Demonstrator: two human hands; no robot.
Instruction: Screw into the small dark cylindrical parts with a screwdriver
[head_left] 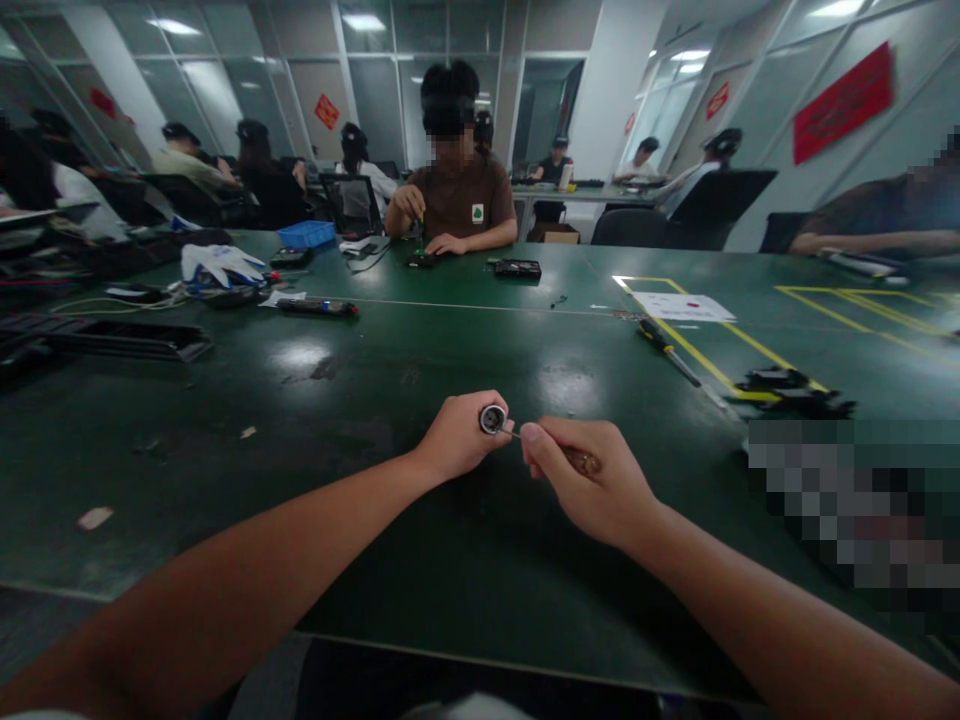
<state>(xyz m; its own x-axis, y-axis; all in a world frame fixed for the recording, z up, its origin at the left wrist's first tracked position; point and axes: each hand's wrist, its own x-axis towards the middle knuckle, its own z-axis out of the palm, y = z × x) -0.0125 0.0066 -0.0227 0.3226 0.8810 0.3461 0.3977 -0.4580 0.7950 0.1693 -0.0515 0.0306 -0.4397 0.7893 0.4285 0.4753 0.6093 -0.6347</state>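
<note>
Across the green table (pixel 390 560), white gloves (pixel 221 265) lie at far left and a long screwdriver (pixel 670 350) lies toward the right. At centre, the left hand (pixel 457 440) clasps a dark cylinder (pixel 492 419), hiding most of its body; the right hand (pixel 596 480) grips a smaller, thin-shafted tool (pixel 583 461), its tip near the cylinder's rim.

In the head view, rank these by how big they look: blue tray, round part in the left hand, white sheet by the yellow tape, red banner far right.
Largest to smallest:
1. Red banner
2. White sheet
3. Blue tray
4. Round part, despite being nearest
</note>
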